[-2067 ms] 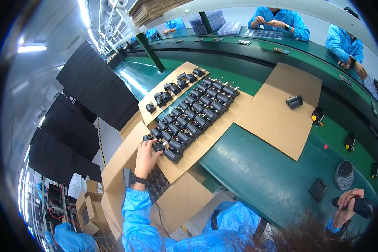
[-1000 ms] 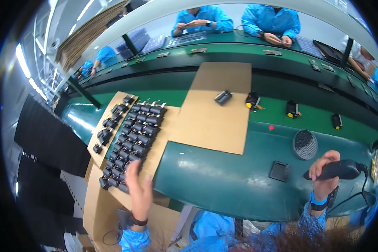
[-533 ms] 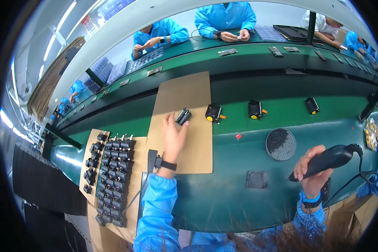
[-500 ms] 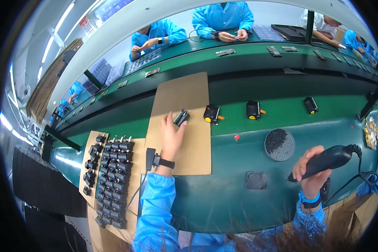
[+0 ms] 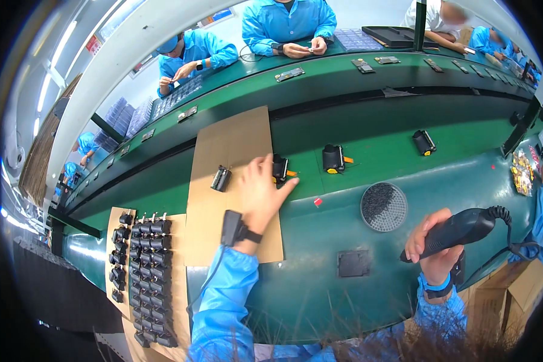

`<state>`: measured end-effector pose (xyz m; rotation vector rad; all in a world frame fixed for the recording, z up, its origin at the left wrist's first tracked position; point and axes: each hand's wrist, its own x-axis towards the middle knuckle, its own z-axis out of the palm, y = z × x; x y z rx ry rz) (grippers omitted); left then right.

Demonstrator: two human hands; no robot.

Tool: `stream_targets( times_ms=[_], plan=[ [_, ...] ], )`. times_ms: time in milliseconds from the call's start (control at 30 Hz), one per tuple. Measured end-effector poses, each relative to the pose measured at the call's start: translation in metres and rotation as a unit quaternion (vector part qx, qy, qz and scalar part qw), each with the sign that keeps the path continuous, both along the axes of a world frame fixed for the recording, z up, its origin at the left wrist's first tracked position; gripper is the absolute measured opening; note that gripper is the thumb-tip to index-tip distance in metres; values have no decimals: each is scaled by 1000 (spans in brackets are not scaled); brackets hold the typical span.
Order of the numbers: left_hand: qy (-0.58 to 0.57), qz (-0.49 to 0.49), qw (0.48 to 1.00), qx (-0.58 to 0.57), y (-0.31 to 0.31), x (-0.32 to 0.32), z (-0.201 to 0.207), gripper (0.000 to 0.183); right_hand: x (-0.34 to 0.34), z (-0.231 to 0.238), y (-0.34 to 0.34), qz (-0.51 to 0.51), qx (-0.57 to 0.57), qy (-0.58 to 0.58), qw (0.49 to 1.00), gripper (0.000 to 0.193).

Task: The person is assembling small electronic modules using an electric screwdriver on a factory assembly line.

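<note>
My left hand (image 5: 261, 196) is open, its fingers spread over the edge of a cardboard sheet (image 5: 214, 235) and beside a small black module (image 5: 280, 166) with a yellow part and an orange tab. The fingers partly hide that module; whether they touch it I cannot tell. Left of the hand, another black module (image 5: 221, 178) lies on the cardboard by itself. My right hand (image 5: 431, 247) is closed round a black electric screwdriver (image 5: 461, 230) with a coiled cord, its tip pointing left above the table. Two similar modules, one nearer (image 5: 333, 158) and one farther right (image 5: 424, 142), sit on the green strip.
A round dish (image 5: 384, 207) holds small dark screws. A flat black square (image 5: 353, 263) lies on the table. Rows of black modules (image 5: 151, 271) cover cardboard at left. A conveyor (image 5: 235, 99) with circuit boards runs behind; co-workers sit beyond. A bag (image 5: 522, 172) lies far right.
My left hand has let go of a module, which now lies on the cardboard, and has moved right to the one beside the sheet. The right hand still holds the screwdriver. The view has shifted.
</note>
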<state>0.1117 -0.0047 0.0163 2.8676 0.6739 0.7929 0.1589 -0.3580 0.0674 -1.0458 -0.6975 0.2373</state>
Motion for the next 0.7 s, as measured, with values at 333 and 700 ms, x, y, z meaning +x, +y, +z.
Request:
stream_targets(
  times_ms=[333, 700],
  plan=[
    [16, 51, 998, 32, 69, -4, -6, 61, -2, 5, -9, -7, 19, 76, 997, 82],
    [23, -340, 935, -96, -11, 83, -9, 78, 3, 3, -5, 5, 24, 39, 999, 78]
  ],
)
